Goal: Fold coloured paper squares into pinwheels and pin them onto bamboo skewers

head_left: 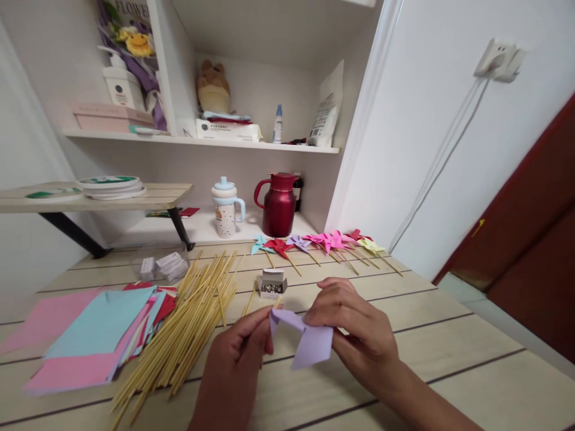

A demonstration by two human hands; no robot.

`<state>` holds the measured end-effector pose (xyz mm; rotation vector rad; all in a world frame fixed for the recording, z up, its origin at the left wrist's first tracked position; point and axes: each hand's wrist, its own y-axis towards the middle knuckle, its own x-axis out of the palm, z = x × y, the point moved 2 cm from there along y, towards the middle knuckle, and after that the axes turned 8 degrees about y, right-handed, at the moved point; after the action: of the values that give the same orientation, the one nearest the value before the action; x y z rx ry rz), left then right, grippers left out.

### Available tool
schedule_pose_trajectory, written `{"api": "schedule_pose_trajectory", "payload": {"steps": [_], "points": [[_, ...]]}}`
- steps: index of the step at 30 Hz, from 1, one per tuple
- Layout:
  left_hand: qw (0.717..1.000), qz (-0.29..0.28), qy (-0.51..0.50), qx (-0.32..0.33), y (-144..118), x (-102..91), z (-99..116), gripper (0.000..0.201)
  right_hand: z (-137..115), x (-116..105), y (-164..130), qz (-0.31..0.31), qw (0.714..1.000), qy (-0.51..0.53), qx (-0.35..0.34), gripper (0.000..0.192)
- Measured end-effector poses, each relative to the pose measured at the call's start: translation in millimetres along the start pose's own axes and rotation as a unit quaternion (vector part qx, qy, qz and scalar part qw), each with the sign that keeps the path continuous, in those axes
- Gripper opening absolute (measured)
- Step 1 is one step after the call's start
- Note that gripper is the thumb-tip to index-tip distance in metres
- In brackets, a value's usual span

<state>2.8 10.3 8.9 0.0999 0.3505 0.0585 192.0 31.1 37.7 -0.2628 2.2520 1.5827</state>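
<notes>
Both hands meet above the near middle of the counter (449,335). The left hand (233,359) has its fingers pinching the left corner of a folded lilac paper (309,341), together with what looks like the tip of a thin stick. The right hand (359,329) curls over the paper's right side, fingers pressed on its upper fold. The paper is held clear of the counter, its lower corner hanging free.

Just left of the hands lies a loose heap of sticks (193,323), fanned out and running from the near left toward the far middle. Farther left, a stack of coloured sheets (94,335) overlaps the heap's left edge. A small open box of pins (272,282) stands just beyond the hands. Behind it, a row of finished pinwheels (323,242) lies along the counter's far edge, well apart from the hands. A red jug (279,205) and a cup (225,208) stand on the low shelf beyond.

Bare counter lies right of the hands, up to its right edge.
</notes>
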Motion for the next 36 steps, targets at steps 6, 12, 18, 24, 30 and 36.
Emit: {"api": "schedule_pose_trajectory", "payload": {"steps": [6,12,18,24,30,36], "points": [[0.991,0.133,-0.01,-0.015,0,-12.9,-4,0.044,2,-2,0,0.009,1.0,-0.002,-0.003,0.029],[0.99,0.092,0.011,0.105,-12,-8.1,8,0.021,-4,-5,-1,-0.009,0.999,-0.011,-0.048,0.024],[0.988,0.089,0.037,0.119,-11,-5.7,9,0.015,-11,-9,3,-0.012,0.998,-0.008,-0.059,0.018],[0.985,0.108,0.037,0.128,-7,-6.8,9,0.012,-12,-8,3,-0.028,0.998,-0.019,-0.06,0.022],[0.988,0.073,0.007,0.135,-5,-5.5,7,0.014,-12,-5,2,-0.041,0.997,-0.015,-0.057,0.023],[0.992,0.103,0.034,0.067,-3,-9.8,-1,0.028,-4,-3,-1,-0.04,0.998,-0.012,-0.053,0.022]]}}
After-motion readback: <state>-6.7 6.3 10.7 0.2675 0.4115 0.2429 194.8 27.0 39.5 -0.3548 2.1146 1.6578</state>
